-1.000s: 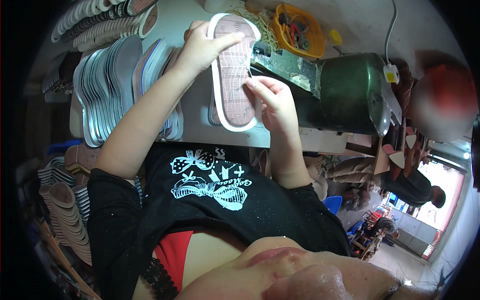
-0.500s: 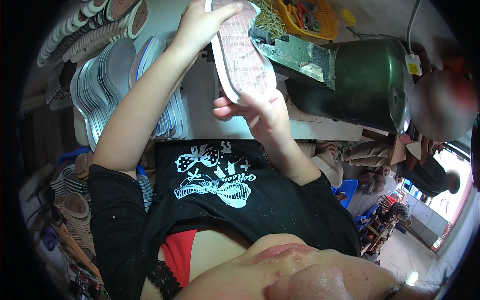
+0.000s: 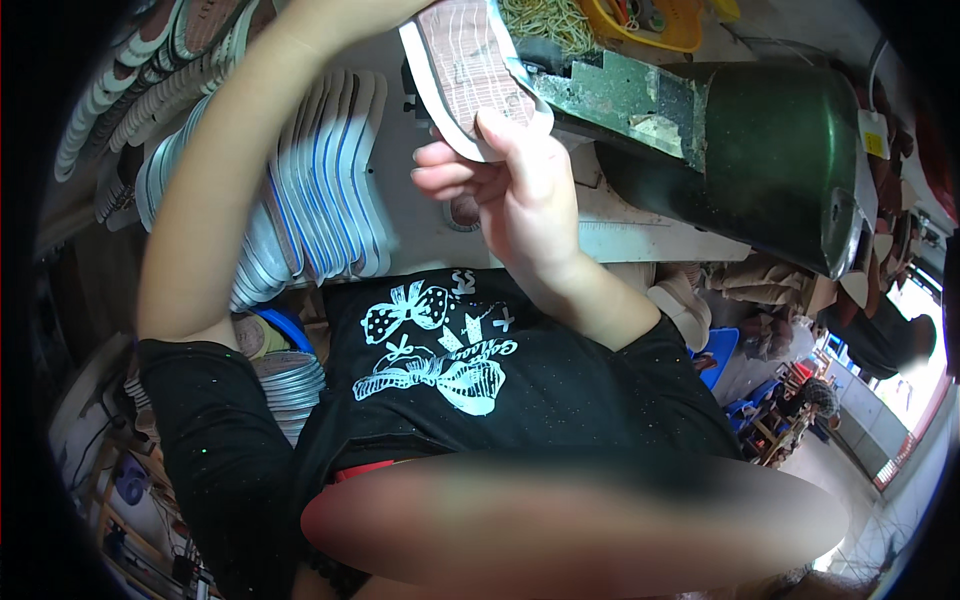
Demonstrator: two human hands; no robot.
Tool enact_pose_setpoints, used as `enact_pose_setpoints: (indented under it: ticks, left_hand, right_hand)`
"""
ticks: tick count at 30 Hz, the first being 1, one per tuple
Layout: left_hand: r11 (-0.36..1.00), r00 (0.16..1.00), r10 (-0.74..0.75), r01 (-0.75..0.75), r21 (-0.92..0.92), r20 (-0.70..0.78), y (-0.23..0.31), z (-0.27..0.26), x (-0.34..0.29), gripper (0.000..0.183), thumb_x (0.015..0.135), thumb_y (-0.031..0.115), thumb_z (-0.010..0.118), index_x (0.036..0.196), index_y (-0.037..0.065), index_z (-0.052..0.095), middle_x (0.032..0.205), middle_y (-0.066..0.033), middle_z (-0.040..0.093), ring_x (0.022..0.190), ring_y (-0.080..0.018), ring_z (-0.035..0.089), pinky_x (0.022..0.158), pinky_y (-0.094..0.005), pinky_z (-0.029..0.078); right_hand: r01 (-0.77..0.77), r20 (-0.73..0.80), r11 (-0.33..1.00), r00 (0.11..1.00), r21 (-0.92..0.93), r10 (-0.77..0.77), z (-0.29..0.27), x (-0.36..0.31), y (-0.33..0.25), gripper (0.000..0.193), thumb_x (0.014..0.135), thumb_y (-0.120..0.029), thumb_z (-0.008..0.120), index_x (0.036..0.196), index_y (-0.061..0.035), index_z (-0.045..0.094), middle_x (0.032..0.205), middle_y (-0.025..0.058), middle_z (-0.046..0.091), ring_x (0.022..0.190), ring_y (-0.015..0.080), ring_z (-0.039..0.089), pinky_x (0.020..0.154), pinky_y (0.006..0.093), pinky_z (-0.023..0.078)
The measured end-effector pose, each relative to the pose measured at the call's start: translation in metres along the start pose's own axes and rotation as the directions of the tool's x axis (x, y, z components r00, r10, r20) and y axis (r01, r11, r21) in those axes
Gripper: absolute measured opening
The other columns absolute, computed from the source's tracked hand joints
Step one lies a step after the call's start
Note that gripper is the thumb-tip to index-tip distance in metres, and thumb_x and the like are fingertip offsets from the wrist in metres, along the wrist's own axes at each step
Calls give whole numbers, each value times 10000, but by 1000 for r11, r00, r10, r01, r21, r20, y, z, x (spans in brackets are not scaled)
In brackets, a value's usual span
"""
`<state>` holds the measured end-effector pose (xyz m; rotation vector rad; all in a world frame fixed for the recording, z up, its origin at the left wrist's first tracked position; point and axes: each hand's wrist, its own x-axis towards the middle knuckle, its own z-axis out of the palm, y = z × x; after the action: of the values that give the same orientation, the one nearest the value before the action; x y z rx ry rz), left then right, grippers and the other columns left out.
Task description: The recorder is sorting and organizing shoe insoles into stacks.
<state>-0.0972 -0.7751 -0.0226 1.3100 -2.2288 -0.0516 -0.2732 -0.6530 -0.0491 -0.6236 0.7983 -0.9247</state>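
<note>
Flat brown, white-rimmed shoe-shaped sole gets pinched by the right hand, probably for steadiness; left hand's cropped, fingers can't be made out.

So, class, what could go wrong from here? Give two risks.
The brown, white-rimmed shoe sole in the right hand is beside the green metal machine arm, so its edge might catch or scuff. The left forearm crosses the stacked grey-white insoles in view; if low enough, it could knock them.
</note>
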Motion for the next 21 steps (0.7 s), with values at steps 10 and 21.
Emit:
enact_pose_setpoints:
  ticks: [10,21]
  left_hand:
    - [901,619,243,143,-411,747,1,-41,31,317,843,326,626,817,10,622,698,-69,584,642,-147,510,591,-292,426]
    - [873,549,-89,444,-201,831,37,-70,15,319,866,331,609,784,23,595,667,-31,564,630,-112,487,591,-276,411]
  right_hand:
    - [-25,36,999,999,23,24,7,12,-8,394,969,-269,443,1110,86,540,907,217,658,755,245,687,650,291,571]
    - [-20,110,1000,994,7,19,-6,12,-20,373,973,-241,440,1122,93,517,985,208,637,814,259,684,661,300,588]
